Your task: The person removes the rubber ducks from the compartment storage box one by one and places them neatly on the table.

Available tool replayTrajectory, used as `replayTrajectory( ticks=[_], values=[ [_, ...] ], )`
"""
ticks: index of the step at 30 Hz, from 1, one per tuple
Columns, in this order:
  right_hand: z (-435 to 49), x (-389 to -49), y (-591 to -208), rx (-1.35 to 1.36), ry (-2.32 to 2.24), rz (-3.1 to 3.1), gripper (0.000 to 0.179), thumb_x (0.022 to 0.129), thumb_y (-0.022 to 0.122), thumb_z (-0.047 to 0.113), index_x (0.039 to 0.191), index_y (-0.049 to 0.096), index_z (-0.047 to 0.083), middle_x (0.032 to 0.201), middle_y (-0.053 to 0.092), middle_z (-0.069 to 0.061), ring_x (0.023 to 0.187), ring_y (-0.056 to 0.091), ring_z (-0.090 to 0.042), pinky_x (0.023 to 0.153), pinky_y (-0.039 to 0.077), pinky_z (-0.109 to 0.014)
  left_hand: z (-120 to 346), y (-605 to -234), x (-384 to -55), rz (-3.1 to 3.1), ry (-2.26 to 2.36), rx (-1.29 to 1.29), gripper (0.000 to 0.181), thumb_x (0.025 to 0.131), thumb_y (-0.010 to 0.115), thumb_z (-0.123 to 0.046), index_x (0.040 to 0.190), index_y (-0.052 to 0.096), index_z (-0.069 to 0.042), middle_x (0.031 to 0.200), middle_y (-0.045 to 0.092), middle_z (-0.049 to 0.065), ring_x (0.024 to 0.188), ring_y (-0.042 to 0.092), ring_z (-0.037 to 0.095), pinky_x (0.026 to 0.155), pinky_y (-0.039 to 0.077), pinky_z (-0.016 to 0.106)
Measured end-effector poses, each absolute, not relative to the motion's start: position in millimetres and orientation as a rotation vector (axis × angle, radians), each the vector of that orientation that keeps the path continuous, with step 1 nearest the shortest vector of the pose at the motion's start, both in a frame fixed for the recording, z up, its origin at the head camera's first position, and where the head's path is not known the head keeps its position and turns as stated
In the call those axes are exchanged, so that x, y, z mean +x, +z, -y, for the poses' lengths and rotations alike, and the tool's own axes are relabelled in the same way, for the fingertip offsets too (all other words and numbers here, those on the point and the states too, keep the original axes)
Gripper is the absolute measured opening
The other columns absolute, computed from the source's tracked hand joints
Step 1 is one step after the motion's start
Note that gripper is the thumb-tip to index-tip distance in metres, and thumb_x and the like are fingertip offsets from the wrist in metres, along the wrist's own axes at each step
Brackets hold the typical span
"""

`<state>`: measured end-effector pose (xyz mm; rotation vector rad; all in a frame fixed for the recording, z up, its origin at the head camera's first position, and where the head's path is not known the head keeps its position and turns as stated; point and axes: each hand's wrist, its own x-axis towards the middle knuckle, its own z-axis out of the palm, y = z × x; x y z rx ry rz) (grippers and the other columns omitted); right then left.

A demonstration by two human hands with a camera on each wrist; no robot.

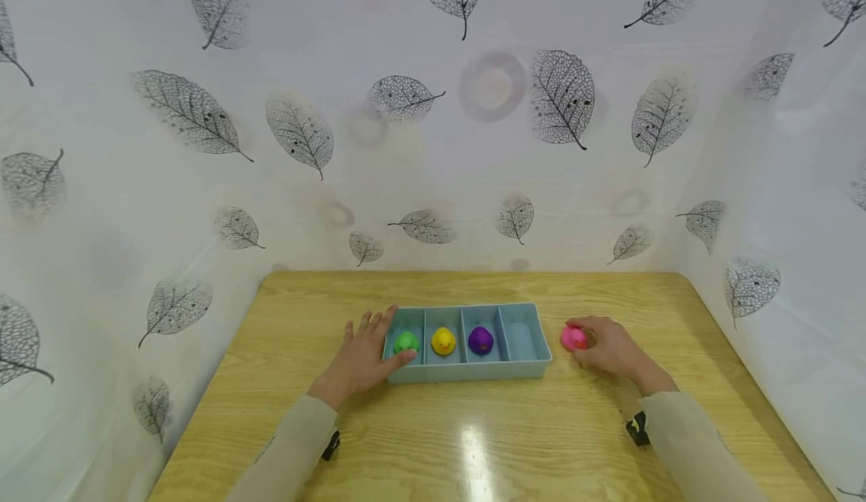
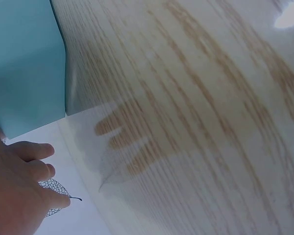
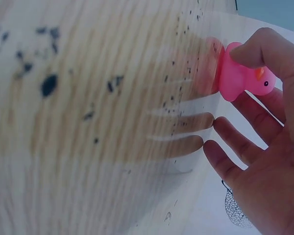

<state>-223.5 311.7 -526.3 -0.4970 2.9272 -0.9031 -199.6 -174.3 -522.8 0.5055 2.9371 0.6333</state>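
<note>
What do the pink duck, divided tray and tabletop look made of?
Pink duck: probably soft vinyl or rubber; smooth, evenly coloured body.
Divided tray: likely moulded plastic; smooth walls, uniform pale blue.
Tabletop: wood or wood-look laminate, can't tell which; grain shows, and the glossy finish mirrors the duck.

Head cam high, fwd & down over table (image 1: 406, 430), farthest off. Wrist cams low, v. close: L shares tray (image 2: 27, 63) w/ head, R pink duck (image 3: 232, 74).
</note>
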Motion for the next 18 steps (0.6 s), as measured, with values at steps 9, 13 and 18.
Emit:
replayTrajectory(
  ticks=[9,13,18],
  values=[
    [-313.6,-225.3,-526.0,-0.500,-0.895,-2.913,0.058,0.081,0.084,0.009,0.135,0.067,-0.005,0.132,0.070,-0.026,0.123,0.063,-0.048,0.105,0.048,-0.066,174.6,-522.0,-199.5,-2.944,0.638,0.502,0.098,0.100,0.054,-0.070,0.171,0.012,-0.018,0.168,0.033,0.027,0.159,0.021,0.052,0.123,0.009,0.078],
    [-313.6,-225.2,-524.4,-0.494,-0.894,-2.899,0.059,0.081,0.085,0.009,0.136,0.067,-0.004,0.132,0.070,-0.025,0.122,0.064,-0.045,0.103,0.049,-0.064,174.0,-520.5,-199.5,-2.943,0.640,0.504,0.099,0.099,0.053,-0.071,0.172,0.012,-0.018,0.168,0.033,0.027,0.159,0.021,0.051,0.124,0.009,0.078],
    [-311.4,-221.3,-516.1,-0.485,-0.917,-2.890,0.062,0.084,0.085,0.012,0.140,0.064,-0.002,0.138,0.067,-0.026,0.127,0.061,-0.049,0.105,0.049,-0.065,174.4,-520.3,-200.2,-2.933,0.644,0.506,0.099,0.100,0.053,-0.071,0.172,0.011,-0.018,0.169,0.032,0.027,0.160,0.020,0.051,0.124,0.008,0.077]
  ],
)
